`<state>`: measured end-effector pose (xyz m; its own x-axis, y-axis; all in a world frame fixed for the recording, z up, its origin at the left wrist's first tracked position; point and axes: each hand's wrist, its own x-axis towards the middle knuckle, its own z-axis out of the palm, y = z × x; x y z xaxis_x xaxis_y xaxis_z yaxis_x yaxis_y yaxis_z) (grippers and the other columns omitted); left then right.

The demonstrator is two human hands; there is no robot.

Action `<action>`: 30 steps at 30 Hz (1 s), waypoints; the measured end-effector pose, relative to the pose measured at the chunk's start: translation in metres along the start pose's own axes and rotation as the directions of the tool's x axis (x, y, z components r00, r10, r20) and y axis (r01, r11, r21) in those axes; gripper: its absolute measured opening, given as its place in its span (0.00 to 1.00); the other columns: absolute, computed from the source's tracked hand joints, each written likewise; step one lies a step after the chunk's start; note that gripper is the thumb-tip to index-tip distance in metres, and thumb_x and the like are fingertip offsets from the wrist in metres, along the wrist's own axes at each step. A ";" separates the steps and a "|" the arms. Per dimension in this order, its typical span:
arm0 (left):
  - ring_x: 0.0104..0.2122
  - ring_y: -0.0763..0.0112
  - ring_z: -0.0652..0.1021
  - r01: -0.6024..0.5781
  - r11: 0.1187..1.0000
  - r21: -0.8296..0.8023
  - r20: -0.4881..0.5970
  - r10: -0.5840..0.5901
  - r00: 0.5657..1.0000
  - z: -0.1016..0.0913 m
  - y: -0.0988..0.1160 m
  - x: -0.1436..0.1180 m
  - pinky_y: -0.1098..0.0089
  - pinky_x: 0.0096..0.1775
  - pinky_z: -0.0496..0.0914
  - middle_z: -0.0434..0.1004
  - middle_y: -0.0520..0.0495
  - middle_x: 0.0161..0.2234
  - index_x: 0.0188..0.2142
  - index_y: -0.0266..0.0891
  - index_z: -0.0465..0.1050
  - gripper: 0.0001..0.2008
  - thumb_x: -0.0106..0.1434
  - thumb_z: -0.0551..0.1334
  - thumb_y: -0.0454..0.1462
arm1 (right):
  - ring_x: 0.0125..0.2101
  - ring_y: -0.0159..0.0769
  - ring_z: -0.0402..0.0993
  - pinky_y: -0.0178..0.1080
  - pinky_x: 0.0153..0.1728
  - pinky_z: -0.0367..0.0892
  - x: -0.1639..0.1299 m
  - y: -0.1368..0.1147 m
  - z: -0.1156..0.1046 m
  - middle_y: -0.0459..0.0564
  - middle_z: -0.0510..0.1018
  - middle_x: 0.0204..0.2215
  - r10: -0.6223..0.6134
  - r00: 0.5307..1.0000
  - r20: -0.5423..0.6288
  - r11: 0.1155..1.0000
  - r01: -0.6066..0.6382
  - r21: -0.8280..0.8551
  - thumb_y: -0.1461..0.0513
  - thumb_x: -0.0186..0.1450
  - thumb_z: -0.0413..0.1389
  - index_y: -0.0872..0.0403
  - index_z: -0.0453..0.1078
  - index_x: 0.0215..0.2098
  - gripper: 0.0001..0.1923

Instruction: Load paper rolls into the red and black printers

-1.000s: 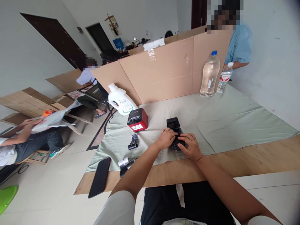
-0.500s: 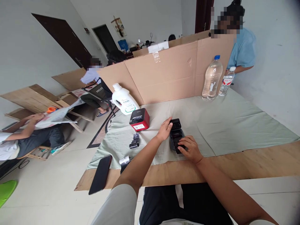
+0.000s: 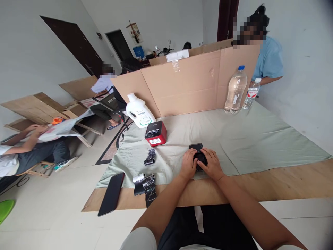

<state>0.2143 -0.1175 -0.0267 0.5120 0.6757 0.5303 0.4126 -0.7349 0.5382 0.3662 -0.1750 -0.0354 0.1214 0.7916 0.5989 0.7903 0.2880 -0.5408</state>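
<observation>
A small black box-shaped device with a hinged lid (image 3: 196, 146) lies on the cloth in front of me, its lid down. My left hand (image 3: 189, 163) grips its left side, fingers curled over the top. From the right, my right hand (image 3: 210, 162) holds it too, with the thumb on the near part and the fingers along the edge. Between them the hands cover much of the device. To the left are a roll of shiny black film (image 3: 150, 157), partly unwound, and another unwound black strip (image 3: 150, 190) beside a white roll (image 3: 138, 177).
A red and black box-shaped machine (image 3: 156, 133) and a white jug (image 3: 140, 113) stand at the back left. A phone (image 3: 111, 194) lies at the front left edge. Two water bottles (image 3: 236, 92) stand by the cardboard screen (image 3: 187, 86). Other people sit beyond and to the left.
The device's raised lid has come down. My left hand has moved down from the lid's far end onto the device's left side, uncovering the rolls; my right hand has shifted slightly up.
</observation>
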 end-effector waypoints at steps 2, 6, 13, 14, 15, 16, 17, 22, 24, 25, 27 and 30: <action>0.59 0.59 0.66 0.001 1.000 0.017 -0.015 -0.001 1.000 0.005 -0.001 -0.002 0.49 0.59 0.61 0.69 0.36 0.54 0.53 0.37 0.64 0.17 0.69 0.48 0.38 | 0.54 0.47 0.64 0.53 0.56 0.60 -0.001 -0.001 0.001 0.57 0.71 0.54 0.015 1.000 0.008 0.999 -0.015 -0.043 0.48 0.66 0.50 0.53 0.65 0.57 0.26; 0.58 0.59 0.67 0.028 0.999 0.041 -0.015 -0.027 1.000 0.007 -0.002 -0.004 0.49 0.59 0.62 0.69 0.37 0.55 0.56 0.37 0.63 0.19 0.68 0.48 0.36 | 0.53 0.49 0.65 0.52 0.53 0.60 -0.001 -0.004 0.003 0.56 0.72 0.55 0.062 0.998 0.025 0.990 -0.058 -0.131 0.47 0.66 0.50 0.53 0.67 0.56 0.26; 0.57 0.60 0.68 0.009 0.999 0.040 -0.026 -0.008 1.000 0.006 -0.001 -0.005 0.51 0.57 0.63 0.71 0.37 0.53 0.54 0.36 0.64 0.18 0.69 0.47 0.37 | 0.51 0.49 0.68 0.50 0.49 0.61 0.004 -0.009 0.000 0.58 0.74 0.52 0.077 0.995 0.057 0.975 -0.063 -0.214 0.48 0.67 0.50 0.55 0.70 0.51 0.24; 0.57 0.60 0.69 0.012 1.000 0.011 -0.038 -0.011 0.999 0.006 -0.002 -0.006 0.51 0.57 0.63 0.71 0.37 0.53 0.54 0.36 0.64 0.18 0.69 0.46 0.38 | 0.51 0.49 0.68 0.50 0.49 0.61 0.004 -0.010 -0.001 0.58 0.74 0.52 0.084 0.994 0.064 0.974 -0.069 -0.216 0.49 0.67 0.49 0.55 0.70 0.52 0.24; 0.57 0.60 0.69 0.023 0.999 -0.023 -0.062 -0.024 0.998 0.006 -0.004 -0.006 0.52 0.57 0.63 0.70 0.36 0.54 0.55 0.36 0.63 0.18 0.69 0.46 0.38 | 0.51 0.49 0.68 0.51 0.49 0.61 0.004 -0.011 0.000 0.59 0.73 0.52 0.097 0.993 0.072 0.973 -0.080 -0.218 0.49 0.67 0.49 0.55 0.69 0.52 0.24; 0.56 0.61 0.69 0.049 0.997 -0.059 -0.104 -0.055 0.993 0.006 -0.007 -0.007 0.52 0.57 0.64 0.70 0.36 0.54 0.55 0.36 0.63 0.19 0.70 0.46 0.40 | 0.51 0.50 0.67 0.51 0.49 0.62 0.004 -0.012 0.001 0.59 0.72 0.53 0.120 0.990 0.079 0.970 -0.099 -0.222 0.48 0.66 0.50 0.54 0.68 0.53 0.25; 0.55 0.61 0.70 0.095 0.991 -0.095 -0.164 -0.109 0.980 0.006 -0.011 -0.008 0.53 0.57 0.64 0.70 0.36 0.54 0.55 0.36 0.62 0.19 0.70 0.45 0.41 | 0.51 0.51 0.67 0.52 0.49 0.62 0.005 -0.014 0.002 0.60 0.71 0.53 0.152 0.985 0.080 0.964 -0.130 -0.232 0.47 0.65 0.51 0.55 0.67 0.53 0.26; 0.48 0.66 0.75 0.397 0.878 -0.267 -0.389 -0.475 0.789 0.010 -0.036 -0.010 0.60 0.50 0.70 0.73 0.40 0.46 0.48 0.38 0.64 0.17 0.71 0.43 0.43 | 0.53 0.60 0.64 0.56 0.47 0.63 0.020 -0.032 0.020 0.67 0.60 0.59 0.347 0.937 0.047 0.894 -0.315 -0.320 0.43 0.53 0.60 0.54 0.59 0.61 0.43; 0.46 0.66 0.75 0.410 0.866 -0.287 -0.367 -0.495 0.788 0.012 -0.042 -0.011 0.60 0.49 0.71 0.74 0.41 0.44 0.46 0.39 0.65 0.17 0.70 0.44 0.43 | 0.52 0.62 0.65 0.56 0.46 0.64 0.027 -0.041 0.027 0.68 0.57 0.60 0.423 0.900 0.103 0.861 -0.364 -0.356 0.43 0.50 0.62 0.52 0.55 0.63 0.48; 0.46 0.66 0.76 0.403 0.869 -0.285 -0.353 -0.487 0.799 0.012 -0.043 -0.013 0.60 0.49 0.71 0.74 0.41 0.44 0.46 0.38 0.66 0.17 0.70 0.44 0.43 | 0.51 0.62 0.66 0.56 0.45 0.64 0.031 -0.045 0.029 0.69 0.57 0.61 0.459 0.877 0.140 0.844 -0.381 -0.377 0.44 0.50 0.62 0.52 0.54 0.64 0.49; 0.47 0.64 0.75 0.394 0.882 -0.259 -0.328 -0.464 0.823 0.012 -0.041 -0.015 0.58 0.50 0.70 0.74 0.40 0.44 0.46 0.38 0.67 0.17 0.70 0.45 0.43 | 0.51 0.62 0.66 0.55 0.45 0.63 0.034 -0.050 0.030 0.69 0.56 0.61 0.507 0.839 0.199 0.816 -0.392 -0.424 0.45 0.50 0.62 0.51 0.51 0.66 0.50; 0.51 0.60 0.73 0.405 0.904 -0.134 -0.217 -0.426 0.878 0.008 -0.031 -0.019 0.55 0.53 0.67 0.73 0.37 0.48 0.50 0.36 0.67 0.17 0.68 0.47 0.40 | 0.50 0.59 0.67 0.52 0.45 0.64 0.035 -0.048 0.023 0.68 0.58 0.60 0.488 0.837 0.247 0.823 -0.347 -0.450 0.49 0.52 0.61 0.51 0.50 0.66 0.48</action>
<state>0.1979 -0.1080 -0.0587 0.1102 0.9189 0.3787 0.4795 -0.3829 0.7896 0.3192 -0.1485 -0.0020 0.3391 0.9363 0.0911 0.8784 -0.2805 -0.3870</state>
